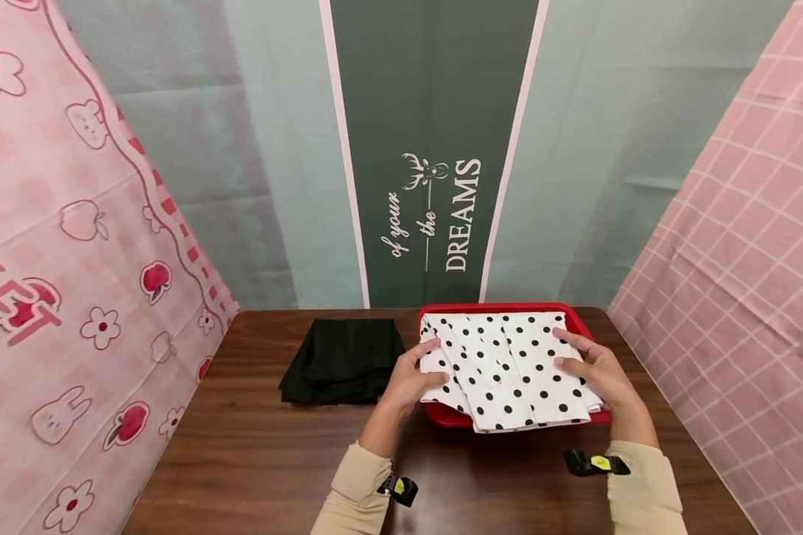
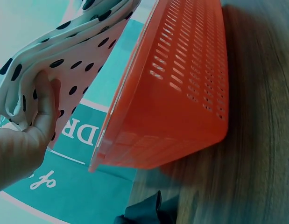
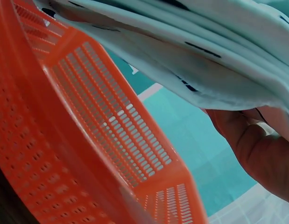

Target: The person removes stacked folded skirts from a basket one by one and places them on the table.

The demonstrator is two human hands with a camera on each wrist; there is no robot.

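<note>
A folded white cloth with black polka dots point(image 1: 502, 364) is held level above a red plastic basket point(image 1: 578, 323). My left hand point(image 1: 411, 379) grips its left edge, and in the left wrist view that hand point(image 2: 27, 135) pinches the stacked layers above the basket's rim. At the opposite edge, my right hand point(image 1: 598, 371) holds the cloth between thumb and fingers. Seen from the right wrist, the folded layers point(image 3: 205, 51) hang over the basket's slotted wall point(image 3: 111, 116), with fingers point(image 3: 242, 140) under them. The cloth hides most of the basket's inside.
Left of the basket, a folded black cloth point(image 1: 344, 360) lies on the brown wooden table point(image 1: 254, 453). Pink patterned curtains point(image 1: 87, 245) stand along both sides, and a green and grey curtain point(image 1: 435, 89) hangs behind the table's far edge.
</note>
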